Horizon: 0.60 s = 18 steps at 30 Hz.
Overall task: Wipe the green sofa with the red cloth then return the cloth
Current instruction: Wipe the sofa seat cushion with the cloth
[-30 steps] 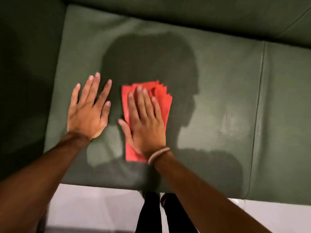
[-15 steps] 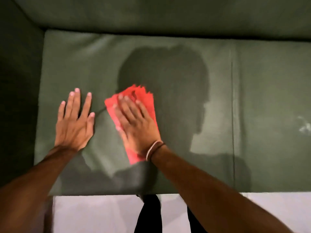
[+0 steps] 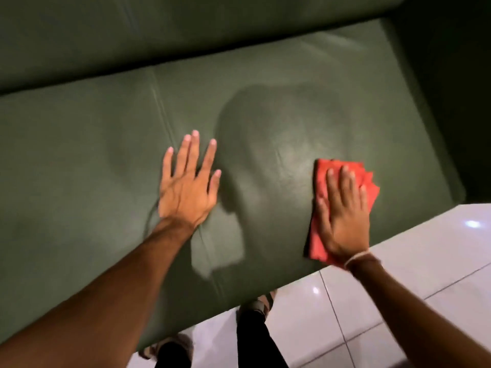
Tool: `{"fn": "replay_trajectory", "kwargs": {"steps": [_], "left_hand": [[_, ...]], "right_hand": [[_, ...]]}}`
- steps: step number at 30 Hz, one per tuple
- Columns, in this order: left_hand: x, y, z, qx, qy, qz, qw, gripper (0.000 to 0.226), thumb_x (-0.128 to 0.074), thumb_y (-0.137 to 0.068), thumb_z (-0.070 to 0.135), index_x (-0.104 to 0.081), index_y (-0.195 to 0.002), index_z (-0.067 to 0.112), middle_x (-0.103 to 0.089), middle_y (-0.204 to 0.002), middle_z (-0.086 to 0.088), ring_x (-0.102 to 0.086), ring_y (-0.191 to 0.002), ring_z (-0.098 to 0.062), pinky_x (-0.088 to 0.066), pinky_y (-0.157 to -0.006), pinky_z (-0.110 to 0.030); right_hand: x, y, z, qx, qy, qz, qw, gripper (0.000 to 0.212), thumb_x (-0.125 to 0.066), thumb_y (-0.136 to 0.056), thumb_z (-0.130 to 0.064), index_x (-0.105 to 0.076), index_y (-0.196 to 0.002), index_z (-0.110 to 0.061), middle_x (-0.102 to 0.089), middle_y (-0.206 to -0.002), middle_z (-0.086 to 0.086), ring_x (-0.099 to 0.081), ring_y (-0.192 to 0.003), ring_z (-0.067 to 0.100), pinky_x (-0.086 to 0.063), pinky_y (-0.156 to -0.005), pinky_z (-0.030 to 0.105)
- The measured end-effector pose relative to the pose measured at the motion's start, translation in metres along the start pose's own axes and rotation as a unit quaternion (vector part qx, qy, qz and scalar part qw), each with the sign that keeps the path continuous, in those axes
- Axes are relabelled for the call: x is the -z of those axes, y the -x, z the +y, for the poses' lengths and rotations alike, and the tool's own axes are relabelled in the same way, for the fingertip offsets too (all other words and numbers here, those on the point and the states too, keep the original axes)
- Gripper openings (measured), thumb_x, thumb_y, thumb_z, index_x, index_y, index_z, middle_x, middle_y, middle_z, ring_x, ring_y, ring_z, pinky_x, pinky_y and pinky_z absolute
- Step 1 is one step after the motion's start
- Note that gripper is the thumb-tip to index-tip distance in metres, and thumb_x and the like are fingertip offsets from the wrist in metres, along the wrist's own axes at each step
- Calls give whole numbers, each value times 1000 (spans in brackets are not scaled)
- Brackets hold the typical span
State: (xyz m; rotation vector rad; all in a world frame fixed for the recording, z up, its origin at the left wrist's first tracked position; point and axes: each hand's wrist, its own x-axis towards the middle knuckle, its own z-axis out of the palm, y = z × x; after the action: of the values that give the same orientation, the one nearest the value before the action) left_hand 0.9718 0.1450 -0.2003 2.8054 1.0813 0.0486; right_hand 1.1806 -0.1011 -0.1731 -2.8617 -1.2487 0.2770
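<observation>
Pressing flat: right hand (image 3: 342, 211) hides much of red cloth (image 3: 318, 235) | left hand (image 3: 187, 187) spread on green sofa (image 3: 79, 168)

Dim scene. Head shadow (image 3: 268, 144) falls on the green sofa (image 3: 79, 160). Glare spots mark the floor tiles (image 3: 438, 251). Motion blur softens edges; corners darken.
</observation>
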Motion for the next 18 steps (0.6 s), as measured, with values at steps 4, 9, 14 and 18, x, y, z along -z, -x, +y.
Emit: {"fn": "replay_trajectory", "kwargs": {"steps": [4,9,14,18], "left_hand": [[-14,-3,-2,9,-43,13,999,63,-23,-107,44,-10,-167,26,-13,-175,-11,-16,-162,-27,-22,-129,-55],[-10,-2,3,19,-49,0,999,62,-22,-108,41,-12,-167,24,-11,-175,-12,-14,-162,-28,-20,-130,-54],[-10,0,3,23,-54,7,998,62,-19,-108,42,-16,-167,22,-13,-175,-12,-18,-162,-30,-22,-129,-54],[-14,-2,2,22,-65,10,998,63,-20,-107,42,-17,-167,22,-15,-175,-12,-19,-161,-29,-22,-129,-53]], "right_hand": [[5,-91,-25,-59,-17,39,997,74,-22,-106,-50,-15,-168,-12,-9,-177,20,-7,-166,33,-12,-135,55],[-12,-74,-77,184,-20,44,982,66,-38,-107,-42,-29,-166,-13,-23,-175,17,-19,-164,31,-22,-134,53],[8,-40,53,219,41,-5,975,66,-37,-105,-44,-31,-165,-17,-28,-174,14,-23,-163,32,-27,-127,68],[18,-138,21,79,11,14,997,72,-26,-104,-52,-23,-168,-19,-16,-178,12,-12,-166,30,-11,-132,66]]}}
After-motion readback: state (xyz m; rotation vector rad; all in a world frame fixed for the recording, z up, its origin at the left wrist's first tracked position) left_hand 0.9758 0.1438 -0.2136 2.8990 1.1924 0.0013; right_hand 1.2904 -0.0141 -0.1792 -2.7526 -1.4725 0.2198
